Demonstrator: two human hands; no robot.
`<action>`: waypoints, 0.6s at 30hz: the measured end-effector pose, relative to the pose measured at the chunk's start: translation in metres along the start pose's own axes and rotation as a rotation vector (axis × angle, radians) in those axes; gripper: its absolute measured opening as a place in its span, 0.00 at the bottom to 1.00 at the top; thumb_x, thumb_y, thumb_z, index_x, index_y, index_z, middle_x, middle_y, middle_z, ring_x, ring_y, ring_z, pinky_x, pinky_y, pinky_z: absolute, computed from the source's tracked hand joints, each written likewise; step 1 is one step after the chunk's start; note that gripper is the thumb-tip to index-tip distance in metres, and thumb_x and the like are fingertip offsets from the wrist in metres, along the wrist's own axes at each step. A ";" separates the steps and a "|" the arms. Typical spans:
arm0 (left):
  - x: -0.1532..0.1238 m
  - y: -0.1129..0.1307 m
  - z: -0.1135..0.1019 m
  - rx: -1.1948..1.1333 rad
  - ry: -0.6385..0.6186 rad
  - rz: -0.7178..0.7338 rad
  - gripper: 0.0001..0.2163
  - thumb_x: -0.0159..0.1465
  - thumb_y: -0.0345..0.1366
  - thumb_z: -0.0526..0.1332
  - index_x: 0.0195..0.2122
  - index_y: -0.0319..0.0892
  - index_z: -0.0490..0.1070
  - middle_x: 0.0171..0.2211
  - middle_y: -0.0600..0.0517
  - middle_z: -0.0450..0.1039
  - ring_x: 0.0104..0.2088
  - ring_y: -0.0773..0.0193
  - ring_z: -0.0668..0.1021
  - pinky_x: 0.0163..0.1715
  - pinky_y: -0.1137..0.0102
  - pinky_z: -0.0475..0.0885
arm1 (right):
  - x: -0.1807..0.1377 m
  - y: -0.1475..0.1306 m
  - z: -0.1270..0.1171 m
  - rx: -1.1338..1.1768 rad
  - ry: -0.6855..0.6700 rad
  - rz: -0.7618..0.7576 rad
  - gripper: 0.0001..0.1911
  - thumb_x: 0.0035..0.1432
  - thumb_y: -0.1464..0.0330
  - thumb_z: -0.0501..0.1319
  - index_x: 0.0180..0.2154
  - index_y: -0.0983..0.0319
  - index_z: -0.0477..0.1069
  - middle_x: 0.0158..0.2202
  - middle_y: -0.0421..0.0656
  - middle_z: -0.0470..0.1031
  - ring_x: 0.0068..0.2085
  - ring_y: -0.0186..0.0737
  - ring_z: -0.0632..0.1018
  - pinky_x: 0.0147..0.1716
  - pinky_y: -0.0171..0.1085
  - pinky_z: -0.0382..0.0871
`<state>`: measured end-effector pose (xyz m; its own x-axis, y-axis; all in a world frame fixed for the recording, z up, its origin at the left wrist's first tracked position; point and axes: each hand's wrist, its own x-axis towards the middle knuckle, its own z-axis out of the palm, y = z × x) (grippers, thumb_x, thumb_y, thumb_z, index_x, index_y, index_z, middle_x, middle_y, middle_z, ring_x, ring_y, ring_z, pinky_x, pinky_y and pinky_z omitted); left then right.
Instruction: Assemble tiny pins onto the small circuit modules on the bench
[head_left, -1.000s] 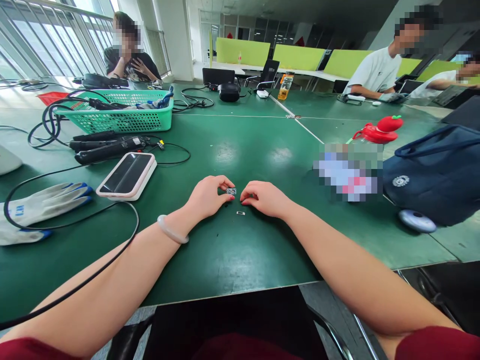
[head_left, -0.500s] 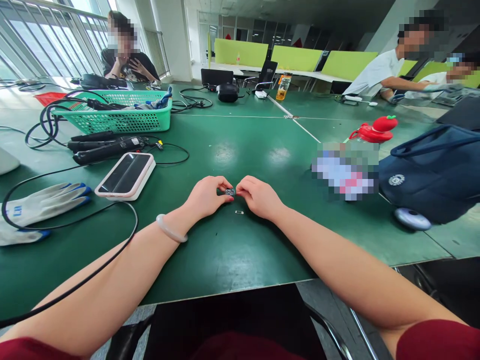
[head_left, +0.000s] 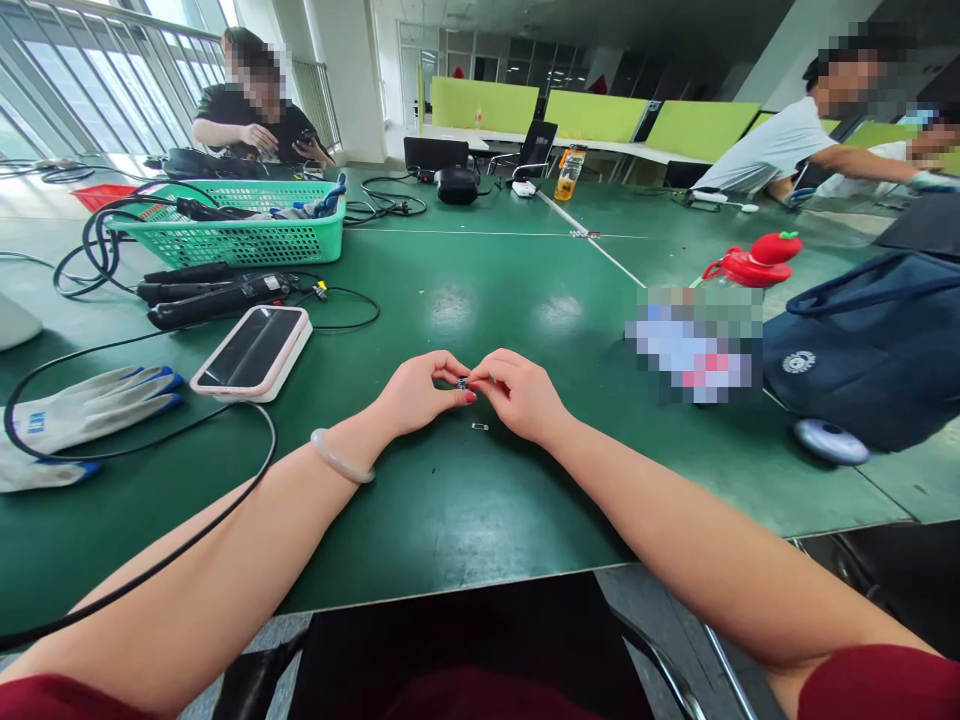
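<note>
Over the green table, my left hand [head_left: 422, 392] pinches a small dark electronic-looking part [head_left: 463, 383] between thumb and fingers. Its exact kind is too small to make out. My right hand [head_left: 521, 393] is closed in a pinch, its fingertips against the right side of that part. Whether they grip the part itself or something smaller is hidden. A tiny pale rectangular piece with a dark outline [head_left: 480, 427] lies on the table just below my hands. Left of it, nearer the table's front edge, is a tiny dark speck [head_left: 433, 471].
At left are a phone-like device [head_left: 251, 352], white-and-blue gloves [head_left: 97, 405], black handheld tools [head_left: 217, 298], a loose cable and a green basket [head_left: 247, 240]. A red-lidded bottle [head_left: 754, 265] and navy bag [head_left: 862, 345] stand right. People sit or lean around the far table edges.
My right fingertips have moved left onto the small part, which now shows less of its face. The person at far left has lowered their hands; the person at right reaches farther right.
</note>
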<state>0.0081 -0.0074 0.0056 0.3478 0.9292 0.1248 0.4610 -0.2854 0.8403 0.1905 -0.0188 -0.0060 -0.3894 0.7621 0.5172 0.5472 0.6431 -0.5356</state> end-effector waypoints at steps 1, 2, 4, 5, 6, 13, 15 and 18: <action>0.000 0.000 0.000 -0.003 0.000 0.002 0.12 0.49 0.39 0.69 0.33 0.42 0.73 0.33 0.52 0.78 0.38 0.60 0.78 0.43 0.65 0.72 | 0.000 0.000 -0.001 0.015 0.010 0.016 0.07 0.61 0.71 0.57 0.33 0.60 0.74 0.34 0.42 0.72 0.31 0.34 0.71 0.33 0.34 0.64; 0.000 0.000 0.000 -0.003 -0.001 0.007 0.12 0.49 0.39 0.69 0.33 0.42 0.73 0.34 0.52 0.78 0.38 0.61 0.78 0.43 0.64 0.72 | 0.000 0.000 -0.001 0.024 0.015 0.040 0.05 0.60 0.71 0.58 0.33 0.60 0.74 0.33 0.41 0.72 0.29 0.33 0.70 0.31 0.34 0.64; -0.001 0.001 0.000 0.009 -0.010 0.027 0.12 0.49 0.39 0.69 0.33 0.42 0.73 0.34 0.52 0.78 0.38 0.61 0.78 0.43 0.64 0.72 | 0.001 -0.001 -0.002 0.039 0.013 0.101 0.02 0.57 0.71 0.61 0.33 0.60 0.73 0.31 0.39 0.71 0.26 0.32 0.67 0.29 0.34 0.62; -0.001 0.001 0.000 0.020 -0.015 0.039 0.12 0.50 0.39 0.68 0.33 0.42 0.73 0.34 0.52 0.77 0.38 0.61 0.78 0.43 0.64 0.71 | 0.002 -0.001 -0.002 0.048 0.007 0.129 0.01 0.55 0.70 0.63 0.33 0.60 0.73 0.30 0.39 0.71 0.25 0.31 0.66 0.28 0.33 0.62; -0.002 0.001 0.000 0.032 -0.022 0.049 0.12 0.50 0.39 0.68 0.34 0.43 0.73 0.34 0.52 0.77 0.38 0.61 0.78 0.43 0.64 0.71 | 0.002 -0.001 -0.003 0.060 0.001 0.151 0.02 0.54 0.70 0.64 0.33 0.60 0.72 0.30 0.38 0.71 0.25 0.31 0.66 0.28 0.33 0.61; 0.000 -0.002 -0.004 0.277 0.118 -0.047 0.10 0.53 0.40 0.67 0.35 0.45 0.74 0.34 0.52 0.77 0.38 0.58 0.78 0.39 0.64 0.71 | 0.002 0.001 -0.003 0.026 -0.075 0.150 0.04 0.58 0.69 0.62 0.30 0.61 0.74 0.28 0.38 0.71 0.27 0.31 0.68 0.30 0.33 0.62; 0.002 -0.003 -0.006 0.333 0.166 -0.099 0.10 0.53 0.39 0.66 0.35 0.45 0.74 0.35 0.51 0.78 0.38 0.58 0.78 0.38 0.65 0.71 | 0.000 0.001 0.001 -0.019 -0.191 0.086 0.04 0.57 0.68 0.64 0.32 0.60 0.76 0.31 0.39 0.73 0.30 0.32 0.70 0.33 0.33 0.63; 0.002 -0.004 -0.008 0.345 0.194 -0.157 0.09 0.53 0.39 0.66 0.36 0.45 0.74 0.35 0.52 0.78 0.37 0.59 0.78 0.36 0.67 0.71 | -0.002 -0.001 0.008 -0.104 -0.299 0.029 0.08 0.57 0.64 0.65 0.38 0.60 0.77 0.37 0.41 0.74 0.34 0.34 0.73 0.36 0.34 0.64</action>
<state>0.0006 -0.0024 0.0068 0.1071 0.9852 0.1341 0.7539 -0.1684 0.6351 0.1851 -0.0205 -0.0117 -0.5645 0.7783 0.2750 0.6284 0.6212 -0.4682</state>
